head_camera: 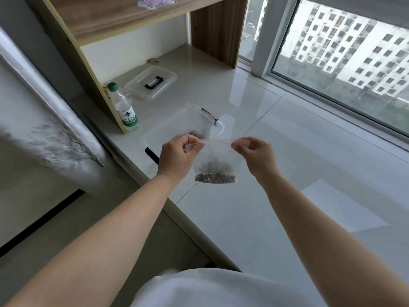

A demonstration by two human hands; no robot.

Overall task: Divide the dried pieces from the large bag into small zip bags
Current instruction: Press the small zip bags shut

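Two hands, left hand (177,155) and right hand (256,155), pinch one small zip bag (215,160)

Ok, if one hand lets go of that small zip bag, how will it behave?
The small zip bag looks like thin, floppy film, so it would probably sag and swing from whichever of the left hand or right hand keeps its corner. The dried pieces pooled at the bottom should keep it hanging mouth-up. Likely light.

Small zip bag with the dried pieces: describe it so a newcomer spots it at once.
Start at the pale glossy ledge by the window. Above its near edge, the left hand and right hand pinch the top corners of the small zip bag. Unlike the large bag lying behind it, it hangs in the air with dark dried pieces at the bottom.
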